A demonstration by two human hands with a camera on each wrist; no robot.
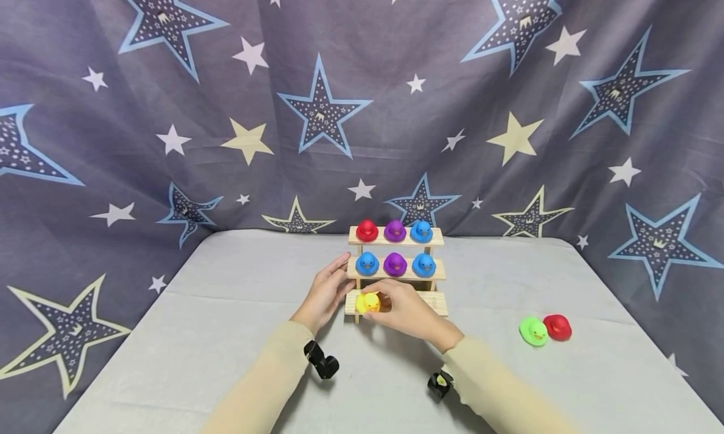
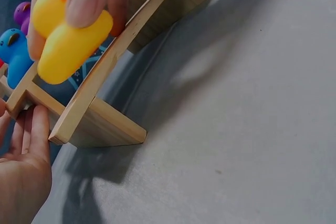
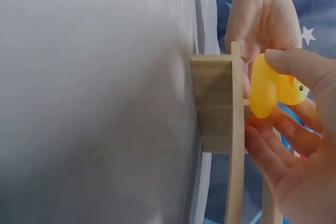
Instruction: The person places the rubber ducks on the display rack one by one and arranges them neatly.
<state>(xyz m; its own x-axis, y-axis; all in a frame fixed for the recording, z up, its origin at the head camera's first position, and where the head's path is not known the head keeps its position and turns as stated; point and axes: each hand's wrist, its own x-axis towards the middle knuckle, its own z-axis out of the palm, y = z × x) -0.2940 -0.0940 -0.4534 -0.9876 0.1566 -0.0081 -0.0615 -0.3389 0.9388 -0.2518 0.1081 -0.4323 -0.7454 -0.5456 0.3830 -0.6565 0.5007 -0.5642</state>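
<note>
A yellow rubber duck (image 1: 369, 303) is pinched between the thumb and fingers of my right hand (image 1: 404, 308), close over the left end of the bottom tier. In the right wrist view, the thumb presses one side of the duck (image 3: 265, 90), with fingers beneath on the other. My left hand (image 1: 328, 289) touches the left side of the three-tier wooden stand (image 1: 435, 303), its fingers (image 2: 39, 129) fairly straight against the wood near the middle tier. Blue ducks (image 1: 367, 264) and a purple duck (image 1: 394, 264) sit on that middle tier.
On the top tier stand a red duck (image 1: 367, 231), a purple duck (image 1: 394, 231) and a blue duck (image 1: 421, 232). A green duck (image 1: 534, 331) and another red duck (image 1: 557, 327) lie on the grey table (image 1: 237, 308) to the right. A star-patterned curtain (image 1: 362, 170) hangs behind.
</note>
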